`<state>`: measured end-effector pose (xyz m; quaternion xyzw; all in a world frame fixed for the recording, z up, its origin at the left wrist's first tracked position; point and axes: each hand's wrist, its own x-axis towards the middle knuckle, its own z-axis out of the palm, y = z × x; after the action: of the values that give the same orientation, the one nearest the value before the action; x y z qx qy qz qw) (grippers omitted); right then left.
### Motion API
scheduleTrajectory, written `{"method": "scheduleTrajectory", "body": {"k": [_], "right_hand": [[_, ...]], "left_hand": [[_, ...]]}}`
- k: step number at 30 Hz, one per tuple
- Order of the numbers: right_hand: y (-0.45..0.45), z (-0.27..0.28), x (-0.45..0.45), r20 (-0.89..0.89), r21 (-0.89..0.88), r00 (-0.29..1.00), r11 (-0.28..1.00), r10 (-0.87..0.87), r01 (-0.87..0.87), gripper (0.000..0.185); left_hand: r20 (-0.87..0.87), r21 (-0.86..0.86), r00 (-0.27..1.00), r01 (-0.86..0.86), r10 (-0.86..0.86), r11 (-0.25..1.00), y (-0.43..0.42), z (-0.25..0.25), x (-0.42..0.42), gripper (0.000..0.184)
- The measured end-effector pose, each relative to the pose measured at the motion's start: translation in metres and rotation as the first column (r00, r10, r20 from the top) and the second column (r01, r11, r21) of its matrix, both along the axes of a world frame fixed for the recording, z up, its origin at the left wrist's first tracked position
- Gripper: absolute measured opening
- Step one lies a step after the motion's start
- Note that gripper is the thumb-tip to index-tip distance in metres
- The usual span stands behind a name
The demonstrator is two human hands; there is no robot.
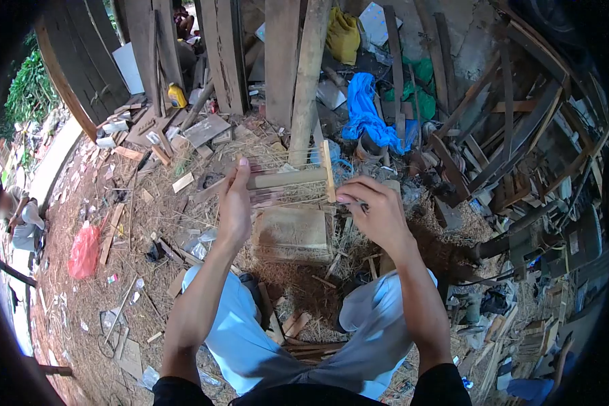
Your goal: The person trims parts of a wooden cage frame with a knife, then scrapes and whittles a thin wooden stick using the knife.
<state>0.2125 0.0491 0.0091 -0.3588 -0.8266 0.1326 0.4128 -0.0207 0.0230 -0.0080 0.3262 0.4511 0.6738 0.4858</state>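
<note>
My left hand (234, 206) is closed around the left end of a small wooden frame, its thumb up and other fingers partly hidden behind. The frame has a thick pale rod (287, 178) running across its middle, with several thin sticks above and below. A light wooden crosspiece (328, 169) stands upright at its right end. At the lower end of that crosspiece, my right hand (380, 211) pinches with thumb and forefinger; whether something small is between them I cannot tell. Below the frame, a squared wooden block (291, 233) sits on the ground between my legs.
Wood scraps and straw cover the ground. A blue plastic sheet (369, 111), a yellow bag (343, 35) and upright planks (284, 61) stand ahead. A red plastic bag (84, 252) lies left; a person (26, 220) sits at far left. Stacked timber (514, 135) fills the right.
</note>
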Motion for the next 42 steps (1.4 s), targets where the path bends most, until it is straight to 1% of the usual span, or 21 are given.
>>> {"method": "scheduleTrajectory", "body": {"k": [1,2,3,5,7,11,13,14,15,17,19,20,22,24,26,28,29,31,37,40,42], "right_hand": [[0.001,0.001,0.003,0.029,-0.008,1.0,1.0,0.009,-0.009,0.017],[0.001,0.002,0.005,0.057,-0.017,0.998,1.0,0.019,-0.018,0.018],[0.003,-0.001,0.006,0.058,-0.022,0.998,1.0,0.024,-0.022,0.018],[0.009,-0.006,0.008,0.055,0.044,0.998,0.999,0.023,-0.026,0.025],[0.008,-0.006,0.007,0.036,0.042,0.999,0.999,0.03,-0.031,0.025],[0.005,-0.006,0.003,0.016,0.059,1.0,0.998,0.019,-0.019,0.026],[0.003,-0.006,0.001,0.013,0.063,1.0,0.998,0.016,-0.017,0.026],[0.003,-0.005,0.0,0.01,0.067,1.0,0.998,0.015,-0.015,0.027],[0.002,-0.007,-0.002,0.012,0.068,1.0,0.998,0.015,-0.016,0.027],[0.002,-0.011,-0.004,-0.056,0.048,0.998,0.999,0.017,-0.014,0.017],[0.002,-0.012,-0.004,-0.065,0.028,0.998,0.999,0.018,-0.016,0.017],[0.002,-0.012,-0.005,-0.077,0.011,0.997,1.0,0.02,-0.02,0.018],[0.004,-0.014,-0.006,-0.079,0.019,0.997,1.0,0.016,-0.014,0.019],[0.004,-0.016,-0.007,-0.081,0.027,0.997,1.0,0.012,-0.01,0.021],[0.004,-0.017,-0.009,-0.129,0.002,0.991,0.999,0.035,-0.035,0.023],[0.002,-0.015,-0.009,-0.113,-0.021,0.993,0.999,0.021,-0.024,0.023],[0.001,-0.015,-0.009,-0.098,-0.044,0.995,0.999,0.008,-0.012,0.024],[0.001,-0.016,-0.008,-0.099,-0.053,0.995,0.999,0.004,-0.01,0.024],[0.004,-0.02,-0.007,-0.062,-0.035,0.998,0.999,-0.008,0.006,0.026],[0.005,-0.022,-0.007,-0.067,-0.055,0.998,0.998,0.005,-0.008,0.026],[0.006,-0.023,-0.006,-0.083,-0.067,0.996,0.997,0.021,-0.027,0.026]], "left_hand": [[0.032,0.016,0.999,0.005,-0.006,1.0,0.0,0.001,0.0,0.038],[0.033,0.013,0.999,0.001,-0.001,1.0,0.003,-0.001,-0.002,0.038],[0.039,0.046,0.999,0.011,-0.012,0.999,0.005,-0.003,-0.003,0.037],[0.047,0.073,0.999,0.019,-0.022,0.997,0.005,-0.004,-0.004,0.037],[0.16,0.077,0.98,0.108,-0.119,0.991,0.002,0.002,-0.001,0.04],[0.189,0.09,0.974,0.106,-0.122,0.99,0.005,-0.003,-0.003,0.042],[0.207,0.116,0.976,0.042,-0.066,0.992,0.004,-0.001,0.0,0.043],[0.208,0.116,0.976,0.042,-0.066,0.992,0.007,-0.006,-0.003,0.043],[0.219,0.098,0.976,-0.021,-0.001,0.995,0.012,-0.011,-0.005,0.043],[0.232,0.076,0.971,-0.083,0.063,0.994,0.014,-0.017,-0.006,0.044],[0.153,0.124,0.987,0.027,-0.046,0.992,0.005,-0.003,0.0,0.047],[0.155,0.124,0.987,0.027,-0.046,0.992,0.004,-0.004,0.0,0.047],[0.043,0.076,0.999,0.003,-0.007,0.997,0.003,-0.006,-0.002,0.05],[0.035,0.083,0.999,0.002,-0.005,0.997,0.005,-0.009,-0.002,0.05],[0.024,0.09,1.0,0.0,-0.003,0.996,0.005,-0.01,-0.002,0.051],[-0.034,0.06,0.999,-0.026,0.028,0.998,0.004,-0.01,-0.002,0.052],[-0.034,0.059,0.999,-0.025,0.027,0.998,0.007,-0.014,-0.003,0.052],[-0.052,0.027,0.987,-0.152,0.153,0.988,0.013,-0.023,-0.005,0.052],[0.007,0.029,0.995,-0.097,0.097,0.995,0.006,-0.01,0.001,0.051],[-0.049,0.04,0.997,-0.058,0.06,0.998,0.003,-0.007,0.0,0.05],[-0.045,0.042,0.997,-0.056,0.058,0.998,0.005,-0.011,-0.001,0.05]]}}
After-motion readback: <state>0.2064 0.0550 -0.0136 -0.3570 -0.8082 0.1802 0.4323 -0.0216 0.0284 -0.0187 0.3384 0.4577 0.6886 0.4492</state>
